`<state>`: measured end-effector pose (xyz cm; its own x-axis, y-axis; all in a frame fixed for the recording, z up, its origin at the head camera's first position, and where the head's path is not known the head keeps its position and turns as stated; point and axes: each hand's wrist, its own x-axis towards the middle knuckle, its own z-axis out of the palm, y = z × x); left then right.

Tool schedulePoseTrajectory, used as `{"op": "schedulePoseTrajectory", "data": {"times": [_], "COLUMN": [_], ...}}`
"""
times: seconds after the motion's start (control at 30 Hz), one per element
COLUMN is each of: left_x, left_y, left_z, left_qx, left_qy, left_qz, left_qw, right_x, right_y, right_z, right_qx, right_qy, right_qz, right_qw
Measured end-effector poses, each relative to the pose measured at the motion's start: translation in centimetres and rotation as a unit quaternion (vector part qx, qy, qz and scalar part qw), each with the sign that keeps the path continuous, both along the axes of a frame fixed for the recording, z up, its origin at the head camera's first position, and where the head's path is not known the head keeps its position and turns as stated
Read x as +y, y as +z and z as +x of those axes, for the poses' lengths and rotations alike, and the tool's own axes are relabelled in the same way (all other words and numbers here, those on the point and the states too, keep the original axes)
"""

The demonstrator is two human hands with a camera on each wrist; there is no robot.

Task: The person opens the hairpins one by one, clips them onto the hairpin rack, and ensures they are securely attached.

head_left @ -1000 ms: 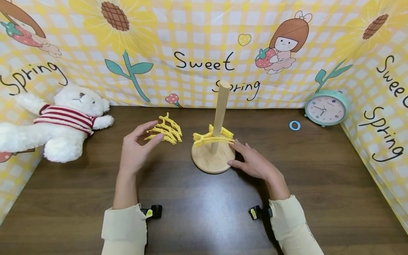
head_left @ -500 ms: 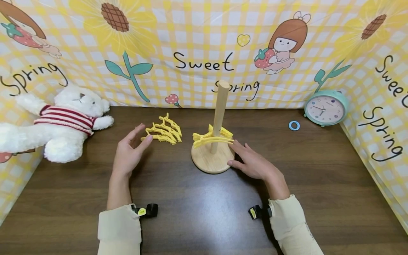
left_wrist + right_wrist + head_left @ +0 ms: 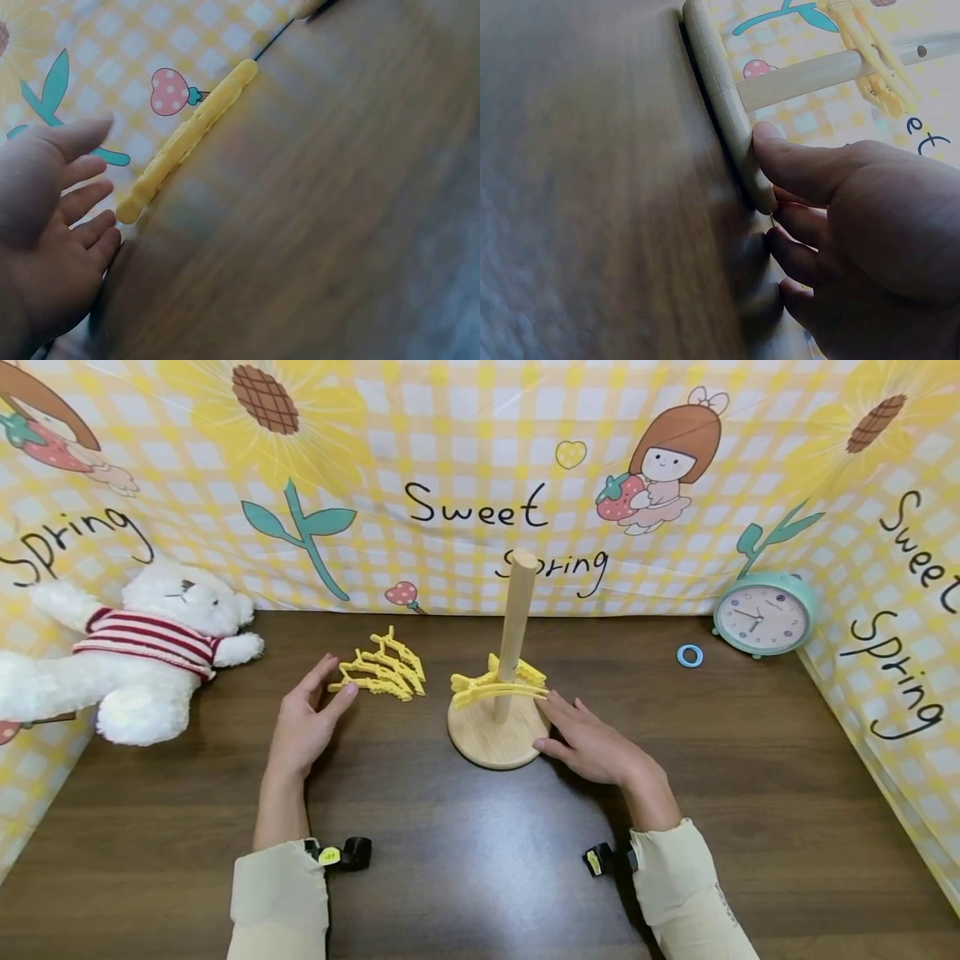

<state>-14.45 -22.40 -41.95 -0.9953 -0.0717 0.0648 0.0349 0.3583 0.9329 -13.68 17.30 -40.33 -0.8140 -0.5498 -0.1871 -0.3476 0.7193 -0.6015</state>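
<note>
A round-based wooden stand [image 3: 498, 743] with an upright pole is in the middle of the table. Yellow alligator hair clips [image 3: 501, 692] grip its pole above the base; the right wrist view also shows them. My right hand [image 3: 596, 743] holds the base's right edge, thumb [image 3: 802, 161] on top and fingers at the rim. To the left of the stand, several more yellow hair clips [image 3: 382, 670] lie side by side on the table. Beside them my left hand [image 3: 303, 722] is held with thumb and fingers apart, nothing between them. One clip [image 3: 187, 142] appears near its fingertips in the left wrist view.
A white teddy bear [image 3: 153, 647] in a striped shirt lies at the left. At the back right are a green alarm clock [image 3: 763, 614] and a blue ring [image 3: 689, 656]. A yellow checked cloth [image 3: 465, 435] surrounds the wooden table [image 3: 450, 860] at the back and sides.
My left hand has drawn back to the left from above the loose clips, uncovering more of them. My right hand and the stand keep their places.
</note>
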Motion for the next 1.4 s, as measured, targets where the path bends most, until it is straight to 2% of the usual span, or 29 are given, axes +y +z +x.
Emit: {"op": "schedulePoseTrajectory", "data": {"times": [0.13,0.23,0.47,0.77,1.07,1.4], "left_x": [-0.2,-0.2,0.0,0.2,0.3,0.0], "left_y": [0.0,-0.1,-0.1,-0.5,0.0,0.7], "left_z": [0.0,-0.1,0.0,0.4,0.3,0.7], "left_qx": [-0.013,-0.007,0.001,0.025,0.007,-0.015], "left_qy": [-0.007,-0.007,0.017,0.02,0.023,-0.007], "left_qz": [-0.085,-0.129,-0.16,-0.203,-0.183,-0.084], "left_qw": [0.9963,0.9915,0.987,0.9787,0.9828,0.9963], "right_x": [-0.1,-0.1,0.0,0.0,0.0,-0.1], "right_y": [0.1,0.1,0.0,-0.1,0.0,0.0], "right_z": [-0.1,-0.1,-0.1,0.1,0.0,0.0], "right_qx": [0.002,0.003,-0.002,-0.014,-0.002,-0.002], "right_qy": [0.001,0.0,-0.005,-0.012,-0.005,-0.007], "right_qz": [-0.005,-0.007,-0.007,-0.003,-0.014,-0.015], "right_qw": [1.0,1.0,1.0,0.9998,0.9999,0.9999]}}
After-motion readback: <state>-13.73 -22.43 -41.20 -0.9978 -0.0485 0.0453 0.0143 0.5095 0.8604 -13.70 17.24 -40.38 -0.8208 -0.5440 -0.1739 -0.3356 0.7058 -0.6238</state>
